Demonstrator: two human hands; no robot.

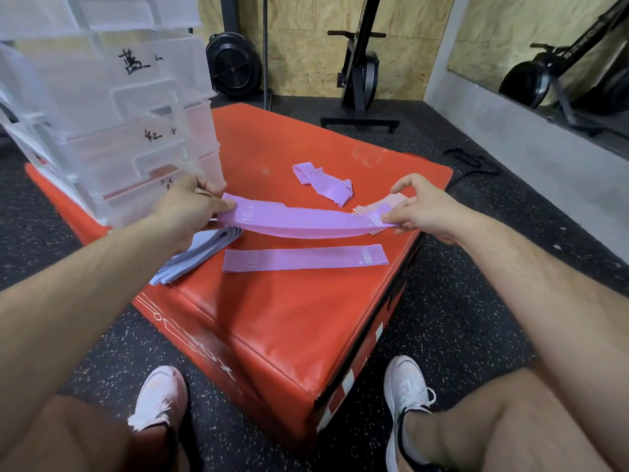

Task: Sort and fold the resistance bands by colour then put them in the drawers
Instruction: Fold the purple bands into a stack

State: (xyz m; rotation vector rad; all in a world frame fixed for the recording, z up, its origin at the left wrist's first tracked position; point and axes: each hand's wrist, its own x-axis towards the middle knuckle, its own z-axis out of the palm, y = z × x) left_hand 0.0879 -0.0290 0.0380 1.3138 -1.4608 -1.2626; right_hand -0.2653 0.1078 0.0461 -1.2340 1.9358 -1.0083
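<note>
Nearest me, a flat purple band [305, 260] lies below my hands. My left hand [190, 207] and right hand [420, 207] pinch opposite ends of another purple band [299, 221]; it sags, light and floppy, best held by its ends. Labelled drawers [136, 131] stand beyond my left hand.

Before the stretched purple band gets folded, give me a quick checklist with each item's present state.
1. Left hand grips one end of the held purple elastic band: ok.
2. Right hand pinches the other end: ok.
3. Band lifted off the red padded box, untwisted: ok.
4. Flat purple band laid out below as matching pile: ok.
5. Crumpled purple band already folded: not ok.
6. Right drawer of the clear plastic drawer unit open: cannot tell.
</note>
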